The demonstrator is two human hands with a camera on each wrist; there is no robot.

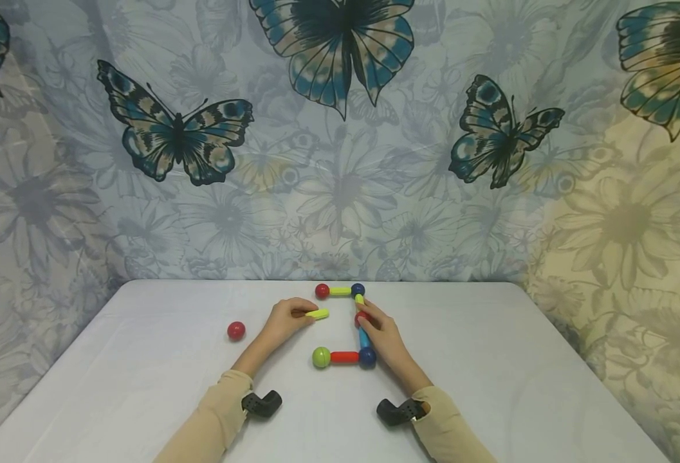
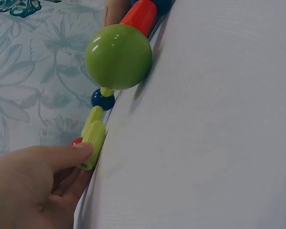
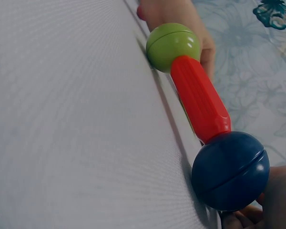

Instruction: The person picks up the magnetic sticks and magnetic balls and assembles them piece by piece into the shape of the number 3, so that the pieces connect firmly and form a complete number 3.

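My left hand (image 1: 286,321) pinches a loose yellow-green rod (image 2: 94,143) between thumb and fingers, just above the table. Right of it lies a joined chain of balls and rods. Its middle red ball (image 1: 359,319) is between the thumb and fingers of my right hand (image 1: 388,335). From that ball a blue rod (image 1: 364,337) runs nearer to a dark blue ball (image 3: 231,171), then a red rod (image 3: 200,98) and a green ball (image 2: 119,57). Away from me, a short yellow-green rod (image 1: 359,299) leads to another dark blue ball (image 1: 358,290), a yellow-green rod (image 1: 340,291) and a red ball (image 1: 322,291).
A loose red ball (image 1: 236,331) lies on the white table (image 1: 143,360), left of my left hand. Behind the table's far edge hangs a cloth (image 1: 345,212) printed with butterflies and flowers. Black wrist cameras sit on both sleeves.
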